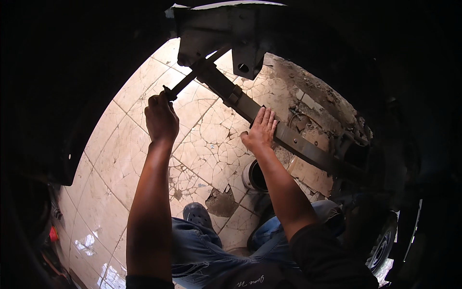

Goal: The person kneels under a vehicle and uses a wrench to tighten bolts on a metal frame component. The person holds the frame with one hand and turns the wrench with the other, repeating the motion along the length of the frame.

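The spring (245,107) is long, flat metal, slanting over the cracked floor (197,130). Its top left end is near the bracket (240,53), and its other end goes into the dark on the right, so I cannot tell how well it is held. The left hand (161,118) is curled round the near end of a thin bar (185,83) that crosses the spring's upper end. The right hand (262,130) lies on the spring with its fingers laid out, well apart from the left.

The bar could slip if it sits badly or is pushed too hard. Then the left hand might jerk and bang its knuckles. The spring could tip or drop if nothing else holds it, because a flat hand cannot grab it fast. It might hit the tin (248,176) or the shoe (196,215) lower down. If the spring jumps toward the bracket, fingers near that end could get pinched.
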`<state>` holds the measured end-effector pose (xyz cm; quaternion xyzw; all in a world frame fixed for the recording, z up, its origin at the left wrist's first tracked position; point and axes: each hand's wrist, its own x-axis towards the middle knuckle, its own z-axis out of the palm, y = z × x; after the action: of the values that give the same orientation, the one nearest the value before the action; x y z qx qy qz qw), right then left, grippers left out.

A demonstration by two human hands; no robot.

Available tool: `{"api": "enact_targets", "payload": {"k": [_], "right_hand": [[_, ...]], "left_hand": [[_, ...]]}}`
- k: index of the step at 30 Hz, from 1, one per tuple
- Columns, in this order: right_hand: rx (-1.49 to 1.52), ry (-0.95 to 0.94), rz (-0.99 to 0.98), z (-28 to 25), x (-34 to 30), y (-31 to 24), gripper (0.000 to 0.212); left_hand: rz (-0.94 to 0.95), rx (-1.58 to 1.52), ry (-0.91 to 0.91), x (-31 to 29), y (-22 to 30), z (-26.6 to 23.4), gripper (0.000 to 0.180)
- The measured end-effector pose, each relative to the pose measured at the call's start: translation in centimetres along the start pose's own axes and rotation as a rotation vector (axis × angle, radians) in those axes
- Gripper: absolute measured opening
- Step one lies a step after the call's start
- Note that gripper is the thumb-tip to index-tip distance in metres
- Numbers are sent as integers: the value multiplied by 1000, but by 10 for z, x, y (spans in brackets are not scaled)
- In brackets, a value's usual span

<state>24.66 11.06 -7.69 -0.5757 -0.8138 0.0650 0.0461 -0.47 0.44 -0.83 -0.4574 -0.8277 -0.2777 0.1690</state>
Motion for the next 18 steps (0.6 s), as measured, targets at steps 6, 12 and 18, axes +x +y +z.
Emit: {"api": "enact_targets", "payload": {"k": [6, 12, 18], "right_hand": [[-70, 37, -69, 17, -26, -5, 112], [50, -16, -33, 0, 10, -8, 110], [-13, 21, -85, 8, -18, -7, 105]], "left_hand": [[-27, 11, -6, -3, -1, 3, 27], [9, 21, 6, -2, -4, 2, 23], [32, 67, 36, -7, -4, 2, 22]]}}
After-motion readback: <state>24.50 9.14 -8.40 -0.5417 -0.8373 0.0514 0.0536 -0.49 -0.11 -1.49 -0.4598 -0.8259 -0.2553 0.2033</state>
